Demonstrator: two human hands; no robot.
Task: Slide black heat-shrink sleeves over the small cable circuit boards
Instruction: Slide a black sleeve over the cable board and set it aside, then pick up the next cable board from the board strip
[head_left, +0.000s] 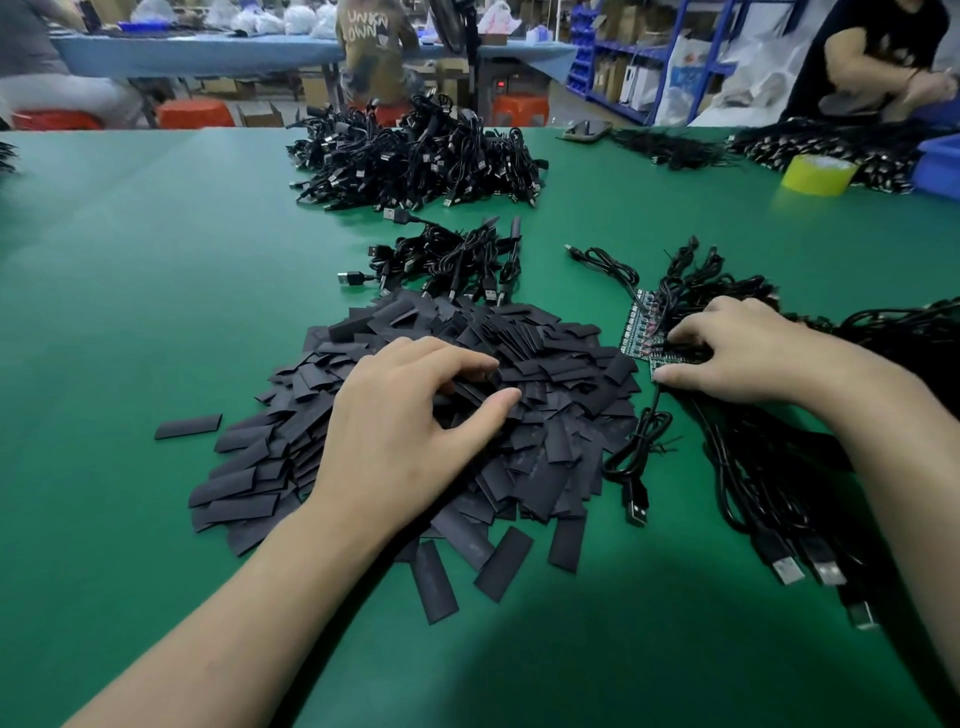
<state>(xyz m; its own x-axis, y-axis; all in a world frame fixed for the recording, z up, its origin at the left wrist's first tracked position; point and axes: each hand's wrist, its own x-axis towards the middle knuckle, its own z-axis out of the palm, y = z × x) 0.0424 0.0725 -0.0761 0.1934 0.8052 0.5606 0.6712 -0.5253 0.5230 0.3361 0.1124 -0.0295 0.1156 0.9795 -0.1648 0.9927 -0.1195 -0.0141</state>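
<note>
The left hand is resting on the pile of sleeves, directly beneath its palm, with fingers curling down and the thumb closing toward them. Whether it is holding any single sleeve cannot be told. The sleeves are lying flat with their long axes pointing every way. The right hand is lying over a bundle of cables, its thumb and curled fingers pinching the near edge of the circuit boards just beyond its fingertips. The boards are lying to the right of the left hand, apart from it and just beside the pile's edge. In judgement, the right hand is serving the boards and the left the sleeves. The coming move is depending on lining a sleeve's open end with one board's length.
</note>
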